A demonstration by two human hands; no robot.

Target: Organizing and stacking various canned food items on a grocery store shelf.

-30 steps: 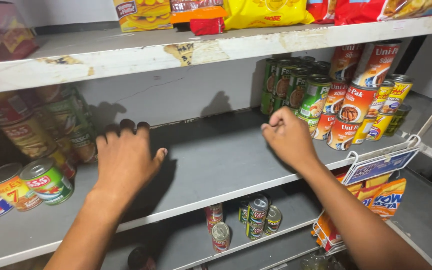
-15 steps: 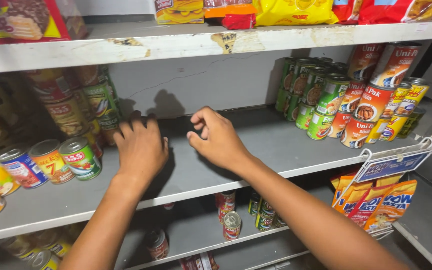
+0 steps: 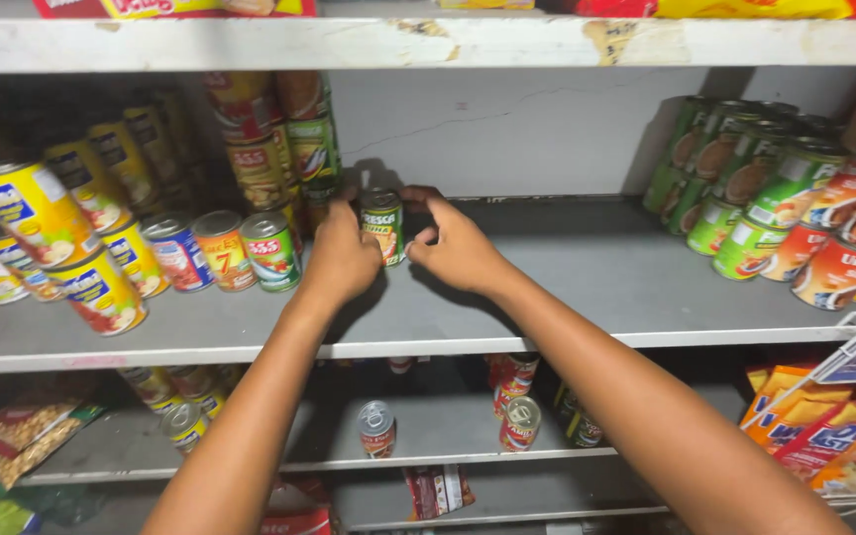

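Both my hands reach deep onto a grey middle shelf (image 3: 567,297). Between them stands a small green-and-yellow can (image 3: 381,224), upright near the back wall. My left hand (image 3: 341,260) curls round the can's left side. My right hand (image 3: 453,246) touches its right side with thumb and fingers bent. To the left of the can stand stacks of cans (image 3: 269,149) with red, yellow and green labels.
Yellow-labelled cans (image 3: 42,238) crowd the shelf's left end; green and orange cans (image 3: 795,213) are stacked at the right. The lower shelf holds a few loose cans (image 3: 376,428) and orange packets (image 3: 824,436). Snack bags lie on the top shelf.
The view has shifted left and closer. Both hands moved left and further back along the shelf, and now close round a small can that was not between them before.
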